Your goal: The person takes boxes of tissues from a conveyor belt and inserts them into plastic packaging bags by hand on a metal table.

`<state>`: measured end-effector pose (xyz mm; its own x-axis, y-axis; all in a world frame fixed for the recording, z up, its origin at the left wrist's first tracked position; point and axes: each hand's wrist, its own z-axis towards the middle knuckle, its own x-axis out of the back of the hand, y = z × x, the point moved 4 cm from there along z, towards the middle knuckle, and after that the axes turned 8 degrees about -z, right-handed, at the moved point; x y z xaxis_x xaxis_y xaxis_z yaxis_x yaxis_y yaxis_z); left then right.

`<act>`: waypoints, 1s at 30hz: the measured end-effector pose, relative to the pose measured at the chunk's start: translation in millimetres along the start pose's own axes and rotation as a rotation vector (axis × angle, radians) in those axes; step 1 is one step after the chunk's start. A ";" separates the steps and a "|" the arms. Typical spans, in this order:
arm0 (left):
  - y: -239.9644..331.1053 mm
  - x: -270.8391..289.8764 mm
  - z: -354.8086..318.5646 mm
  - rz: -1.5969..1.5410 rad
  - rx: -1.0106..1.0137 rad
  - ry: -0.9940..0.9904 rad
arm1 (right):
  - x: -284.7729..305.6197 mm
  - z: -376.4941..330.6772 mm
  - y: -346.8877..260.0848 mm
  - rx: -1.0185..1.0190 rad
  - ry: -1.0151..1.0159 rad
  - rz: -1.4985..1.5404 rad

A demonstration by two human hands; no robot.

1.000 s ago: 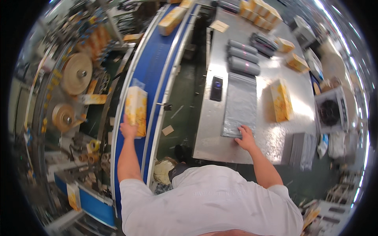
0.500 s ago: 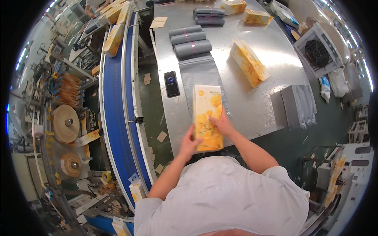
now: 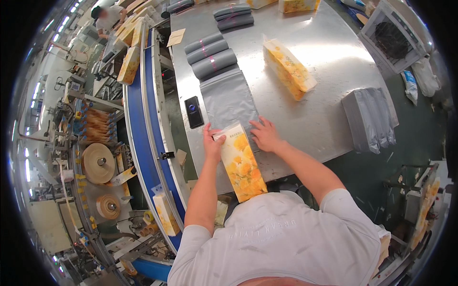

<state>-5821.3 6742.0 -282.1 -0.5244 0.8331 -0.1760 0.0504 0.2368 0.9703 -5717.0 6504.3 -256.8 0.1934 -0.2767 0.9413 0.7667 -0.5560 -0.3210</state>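
A: The brushed steel table (image 3: 329,66) is gleaming, smooth and reflective.

B: On that table, the yellow flower-printed glossy film pack (image 3: 241,164) is shining, and the flat grey plastic mailer bag (image 3: 229,102) beside it is looking matt.

White short-sleeved T-shirt with faint grey lettering across the back; 2 bare forearms, left hand (image 3: 211,143) and right hand (image 3: 265,136) without gloves.

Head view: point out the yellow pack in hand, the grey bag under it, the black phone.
yellow pack (image 3: 242,167), head view, printed front face
grey bag (image 3: 229,100), head view, flat middle
black phone (image 3: 193,112), head view, screen
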 end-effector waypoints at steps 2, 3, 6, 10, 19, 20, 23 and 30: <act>15.1 -5.3 -0.6 0.312 -0.132 -0.150 | -4.6 9.8 4.5 0.011 -0.086 -0.119; 20.2 -10.9 -0.9 0.544 -0.192 -0.243 | -5.9 12.8 5.8 -0.018 -0.103 -0.115; 53.4 -39.8 -4.7 0.930 -0.281 -0.348 | 10.4 26.6 0.4 -0.079 -0.125 -0.064; 70.2 -70.0 -10.8 1.160 -0.356 -0.233 | 36.3 16.6 -16.9 -0.031 -0.085 0.035; -14.9 -19.6 -37.8 0.675 -0.150 -0.157 | 9.3 -10.7 -9.0 -0.007 0.238 0.370; -12.5 -16.0 -53.7 0.688 -0.203 -0.187 | 9.3 -9.2 -10.2 -0.123 0.349 0.463; -29.5 12.8 -51.7 0.362 -0.260 -0.072 | -3.2 6.9 -5.6 -0.242 0.135 0.331; 9.5 15.4 28.2 0.786 -0.199 -0.019 | -23.3 20.2 -1.6 -0.349 -0.006 0.088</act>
<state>-5804.8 6771.2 -280.2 -0.3845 0.7276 0.5682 0.2449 -0.5130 0.8227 -5710.3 6527.5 -276.1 0.2537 -0.3313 0.9088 0.4917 -0.7649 -0.4161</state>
